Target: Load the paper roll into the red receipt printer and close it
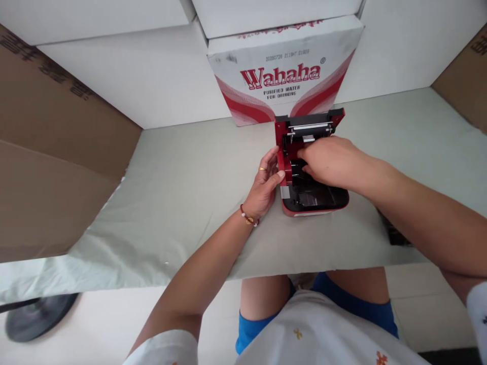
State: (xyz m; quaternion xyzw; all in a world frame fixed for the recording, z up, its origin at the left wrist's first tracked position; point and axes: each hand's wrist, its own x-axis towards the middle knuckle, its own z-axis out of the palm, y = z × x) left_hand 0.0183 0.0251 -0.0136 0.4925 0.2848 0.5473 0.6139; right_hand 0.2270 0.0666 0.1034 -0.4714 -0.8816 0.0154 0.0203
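A red and black thermal printer [319, 198] stands on the cloth-covered table with its lid [309, 121] raised. Its inside and a roller under the lid are exposed. My left hand [266, 185] grips the printer's left side, thumb over the red edge and fingers behind it. My right hand [330, 159] reaches into the opening from the right, its fingers curled. Whatever those fingertips hold or touch is hidden by the hand and the dark interior.
A Wahaha water carton [283, 76] stands right behind the printer, against white boxes [114, 81]. Brown cartons flank the table at left [64, 167] and right [462, 81]. A dark object [395, 230] lies partly under my right forearm. The green-grey cloth [182, 192] ends near my lap.
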